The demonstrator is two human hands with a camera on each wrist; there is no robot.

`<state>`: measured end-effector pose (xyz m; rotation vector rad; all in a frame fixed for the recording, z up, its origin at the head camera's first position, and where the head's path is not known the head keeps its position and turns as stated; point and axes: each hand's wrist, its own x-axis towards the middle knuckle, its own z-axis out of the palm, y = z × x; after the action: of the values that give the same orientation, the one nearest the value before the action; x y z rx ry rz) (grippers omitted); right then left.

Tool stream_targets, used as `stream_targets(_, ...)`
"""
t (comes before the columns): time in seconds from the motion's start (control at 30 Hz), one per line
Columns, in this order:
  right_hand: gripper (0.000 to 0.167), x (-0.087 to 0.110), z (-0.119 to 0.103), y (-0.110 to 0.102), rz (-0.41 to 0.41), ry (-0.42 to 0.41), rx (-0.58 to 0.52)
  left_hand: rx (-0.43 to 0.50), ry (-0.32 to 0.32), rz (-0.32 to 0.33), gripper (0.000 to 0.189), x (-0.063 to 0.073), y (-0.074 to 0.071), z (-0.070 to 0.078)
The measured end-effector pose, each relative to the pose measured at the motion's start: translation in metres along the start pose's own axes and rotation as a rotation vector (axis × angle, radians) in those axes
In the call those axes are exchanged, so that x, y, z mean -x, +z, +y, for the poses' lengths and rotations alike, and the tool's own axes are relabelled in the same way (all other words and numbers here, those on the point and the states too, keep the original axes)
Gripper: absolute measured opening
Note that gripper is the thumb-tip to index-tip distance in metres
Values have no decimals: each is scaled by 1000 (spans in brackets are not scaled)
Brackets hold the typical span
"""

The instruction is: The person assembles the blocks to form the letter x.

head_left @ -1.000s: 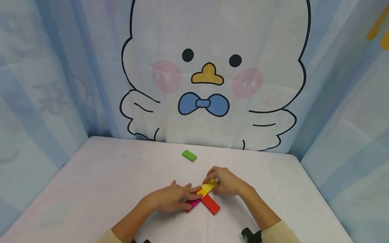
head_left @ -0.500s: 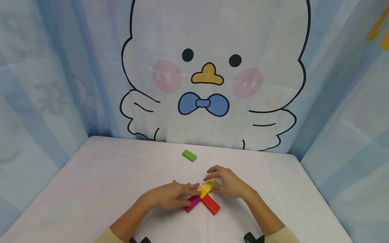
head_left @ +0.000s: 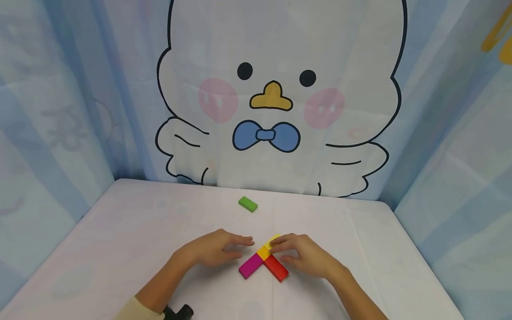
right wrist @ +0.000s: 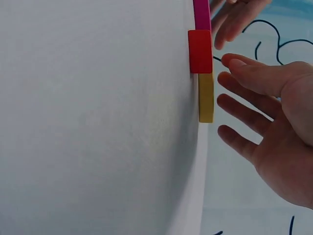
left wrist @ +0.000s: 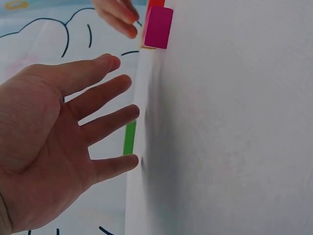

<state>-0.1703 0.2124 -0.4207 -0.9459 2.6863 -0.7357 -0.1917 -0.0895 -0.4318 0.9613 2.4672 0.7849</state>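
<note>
A magenta block [head_left: 251,266] and a red block [head_left: 276,268] lie on the white table, meeting at an orange-yellow block [head_left: 263,253]. Beyond it a yellow block [head_left: 276,238] runs on to the upper right, partly covered by my right hand [head_left: 306,255]. That hand hovers by the yellow and red blocks with relaxed fingers. My left hand [head_left: 216,248] is held off to the left of the magenta block, holding nothing. In the left wrist view its fingers are spread, and the right wrist view shows the right fingers apart from the yellow block [right wrist: 206,98].
A single green block [head_left: 248,204] lies farther back on the table [head_left: 160,222]. Behind the table's far edge hangs a curtain [head_left: 272,169] with a cartoon bird, and blue curtains close both sides. A black strap mount [head_left: 180,312] sits at my left wrist.
My left hand has lifted away from the magenta and orange-yellow blocks and moved left. The right hand has let go of the yellow block and drawn nearer me. The blocks keep their arrangement.
</note>
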Motion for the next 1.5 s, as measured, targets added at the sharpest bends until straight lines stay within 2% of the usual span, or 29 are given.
stream_targets(0.2, 35, 9, -4, 3, -53, -14, 5, 2, -7, 34, 44, 0, -4, -4)
stream_targets(0.43, 48, 13, -4, 7, -129, -17, 30, 6, 10, 52, 42, 0, -6, -4)
stream_targets(0.67, 53, 14, -5, 9, -153, 9, 36, -2, 11, 65, 41, 0, -9, -1)
stream_targets(0.77, 53, 14, -4, 9, -159, 12, 34, -16, -30, 96, 40, -1, -11, 0)
stream_targets(0.9, 54, 13, -3, 11, -153, -4, 35, -17, -127, 162, 40, -5, -17, 1)
stream_targets(1.1, 54, 12, -3, 11, -161, 13, 1, -19, -240, 261, 41, -16, -24, -6)
stream_targets(1.5, 55, 12, -4, 9, -158, 9, -19, -32, -282, 310, 42, -45, -35, -26)
